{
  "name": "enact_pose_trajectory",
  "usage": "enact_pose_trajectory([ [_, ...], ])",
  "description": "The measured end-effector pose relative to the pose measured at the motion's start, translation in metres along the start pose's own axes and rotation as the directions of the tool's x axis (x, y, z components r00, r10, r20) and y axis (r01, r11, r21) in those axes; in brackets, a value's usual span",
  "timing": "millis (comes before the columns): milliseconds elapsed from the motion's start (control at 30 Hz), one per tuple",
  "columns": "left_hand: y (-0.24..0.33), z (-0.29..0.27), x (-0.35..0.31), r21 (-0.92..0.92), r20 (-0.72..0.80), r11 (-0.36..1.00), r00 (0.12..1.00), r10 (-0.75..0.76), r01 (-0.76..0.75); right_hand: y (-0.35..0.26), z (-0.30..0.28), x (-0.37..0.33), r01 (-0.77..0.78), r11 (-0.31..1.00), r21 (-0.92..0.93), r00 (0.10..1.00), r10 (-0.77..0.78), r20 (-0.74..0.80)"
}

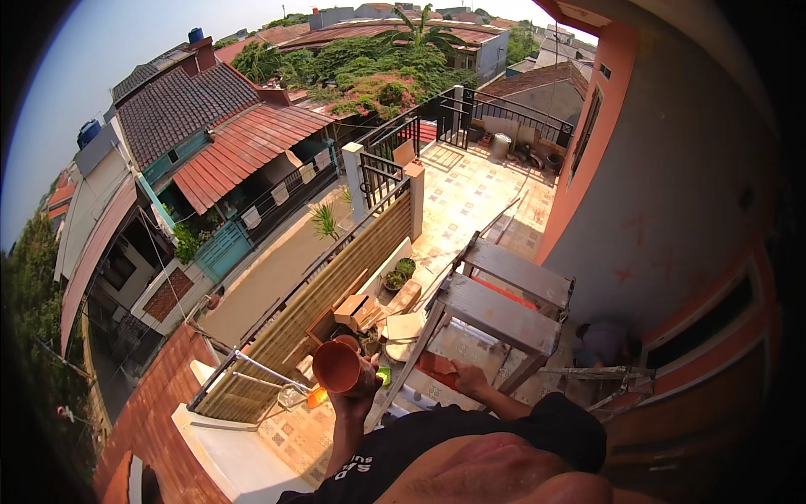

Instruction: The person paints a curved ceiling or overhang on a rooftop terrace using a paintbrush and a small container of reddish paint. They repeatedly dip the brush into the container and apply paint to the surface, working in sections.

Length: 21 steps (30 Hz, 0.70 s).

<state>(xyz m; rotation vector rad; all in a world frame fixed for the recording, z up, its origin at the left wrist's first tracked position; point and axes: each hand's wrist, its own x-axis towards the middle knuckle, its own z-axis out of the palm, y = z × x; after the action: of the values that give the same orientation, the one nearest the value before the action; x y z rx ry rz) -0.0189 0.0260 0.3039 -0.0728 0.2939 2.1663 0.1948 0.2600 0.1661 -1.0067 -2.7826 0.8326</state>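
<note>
In the head view, the left hand (366,383) is curling firmly around the side of a reddish-brown round pot (337,367), holding it up in front of the body with its wide mouth facing the camera. The right hand (472,380) is reaching forward low beside a grey wooden stand (497,312) and is meeting the edge of a flat red-brown piece (438,370); its fingers are blending into that edge, so how tightly they are closing cannot be told. The stand is showing two grey planks, one beyond the other, and its legs are slanting down toward the patterned tile floor (457,202).

Left of the stand, an open cardboard box (356,311) and other loose pieces are lying along a slatted fence (311,315), with leafy potted plants (401,273) sitting just past them. An orange object (317,397) is resting below the pot, and a small bright green item (384,375) is showing just beside the left hand. To the right, another person (606,340) in a dark top is bending low by the grey wall (672,185). Across the lane, a red corrugated roof (252,151) is sloping over a house front.
</note>
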Motion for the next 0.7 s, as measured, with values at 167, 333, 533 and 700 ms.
enact_pose_trajectory([
  [167, -0.002, -0.002, 0.0, -0.024, -0.06, 0.999, 0.998, 0.021, -0.022, -0.002, -0.01, 0.006, -0.038, 0.999, -0.028, 0.986, 0.042, 0.163],
  [333, -0.005, 0.008, -0.002, 0.102, -0.039, 0.987, 0.991, 0.128, -0.124, -0.012, -0.021, 0.01, 0.221, 0.972, 0.078, 0.975, -0.218, -0.042],
  [533, 0.001, 0.025, 0.005, 0.203, -0.022, 0.94, 0.959, 0.283, -0.273, -0.039, -0.07, 0.017, -0.015, 0.997, -0.069, 0.952, 0.035, 0.305],
  [700, 0.005, 0.027, 0.008, 0.269, 0.05, 0.897, 0.935, 0.352, -0.352, -0.063, -0.126, 0.015, 0.045, 0.982, -0.181, 0.888, 0.043, 0.457],
])
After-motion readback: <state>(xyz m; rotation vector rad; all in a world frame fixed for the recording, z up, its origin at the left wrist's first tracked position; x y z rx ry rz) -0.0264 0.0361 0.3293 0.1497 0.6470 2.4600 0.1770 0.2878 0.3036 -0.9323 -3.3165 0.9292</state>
